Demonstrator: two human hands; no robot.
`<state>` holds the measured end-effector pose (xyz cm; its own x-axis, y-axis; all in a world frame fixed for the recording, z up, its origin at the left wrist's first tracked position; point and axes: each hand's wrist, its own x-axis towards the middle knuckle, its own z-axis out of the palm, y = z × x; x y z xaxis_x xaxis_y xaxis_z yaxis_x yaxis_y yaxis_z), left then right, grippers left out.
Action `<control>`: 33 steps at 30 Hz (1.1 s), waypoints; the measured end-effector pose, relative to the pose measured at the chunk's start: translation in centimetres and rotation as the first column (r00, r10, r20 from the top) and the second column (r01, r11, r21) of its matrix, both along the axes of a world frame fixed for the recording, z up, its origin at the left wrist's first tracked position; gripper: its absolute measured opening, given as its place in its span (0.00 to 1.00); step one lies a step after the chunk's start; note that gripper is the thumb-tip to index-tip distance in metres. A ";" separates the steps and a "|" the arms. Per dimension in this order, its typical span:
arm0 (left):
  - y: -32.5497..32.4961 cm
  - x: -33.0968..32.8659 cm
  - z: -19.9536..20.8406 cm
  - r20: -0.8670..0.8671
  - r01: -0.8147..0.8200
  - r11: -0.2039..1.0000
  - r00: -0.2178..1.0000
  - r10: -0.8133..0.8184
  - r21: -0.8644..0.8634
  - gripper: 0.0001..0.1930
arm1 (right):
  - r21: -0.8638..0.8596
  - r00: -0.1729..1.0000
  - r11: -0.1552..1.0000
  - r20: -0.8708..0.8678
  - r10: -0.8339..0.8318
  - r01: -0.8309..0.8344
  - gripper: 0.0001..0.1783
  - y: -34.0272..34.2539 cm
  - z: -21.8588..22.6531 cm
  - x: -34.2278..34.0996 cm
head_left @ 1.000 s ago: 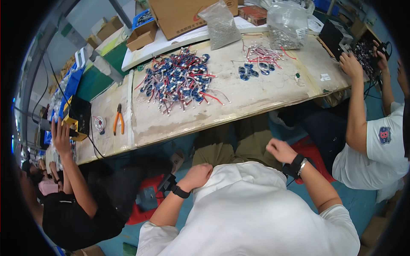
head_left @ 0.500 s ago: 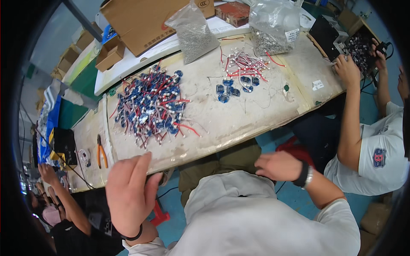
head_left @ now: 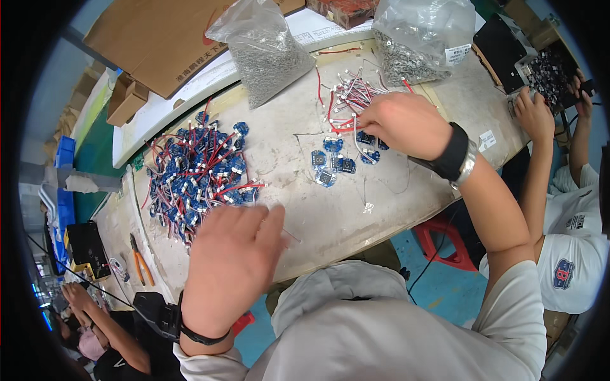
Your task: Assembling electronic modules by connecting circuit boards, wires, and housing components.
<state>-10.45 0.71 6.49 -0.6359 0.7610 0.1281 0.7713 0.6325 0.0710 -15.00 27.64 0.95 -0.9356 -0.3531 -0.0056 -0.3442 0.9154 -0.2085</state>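
While the R hand point(head_left: 410, 124) is out at 2 o'clock from mid-view, its fingertips are right at the loose wires point(head_left: 352, 89), red & white, at 1 o'clock. Can't tell if it has one pinched, b/c the back of the hand hides it. A few small blue boards point(head_left: 345, 166) lie just below, near mid-view. The L hand point(head_left: 235, 254) is btwn 7 & 8 o'clock, blurry, fingers bent, by the near edge of the big pile of blue boards w/ wires point(head_left: 210, 162) at 9. Can't tell if it's got anything. The 2 hands are well apart.

Step now is prob. getting a wire. Next move calls for a small pinch on just 1 wire & a slow pull, b/c they're all in a tangle.
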 end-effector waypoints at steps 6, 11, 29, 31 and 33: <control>-2.0 1.3 -1.5 0.351 0.034 0.992 0.933 -0.076 0.123 0.19 | 0.062 0.990 0.993 0.088 -0.108 0.102 0.10 -0.8 -1.2 -2.5; -1.5 0.8 -0.6 0.375 0.085 0.989 0.919 -0.125 0.121 0.19 | 0.099 0.985 0.983 0.060 -0.159 0.153 0.13 -1.1 -2.3 -2.8; 2.2 -1.1 -1.3 0.314 0.107 0.972 0.934 -0.170 0.210 0.17 | -0.806 0.789 0.331 0.572 0.223 0.491 0.08 -1.4 1.5 1.5; 2.6 -1.0 -1.2 0.308 0.100 0.976 0.938 -0.157 0.193 0.17 | -0.809 0.799 0.334 0.564 0.208 0.484 0.08 -1.4 1.5 1.8; 2.7 -1.1 -1.1 0.313 0.073 0.981 0.941 -0.128 0.181 0.16 | -0.805 0.795 0.331 0.571 0.204 0.493 0.08 -1.5 1.9 2.0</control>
<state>-11.52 3.42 5.34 -0.5849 0.8091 0.0578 0.7488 0.5111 0.4220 -13.00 26.11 2.81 -0.9160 -0.3129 -0.2511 0.2514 0.0401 -0.9671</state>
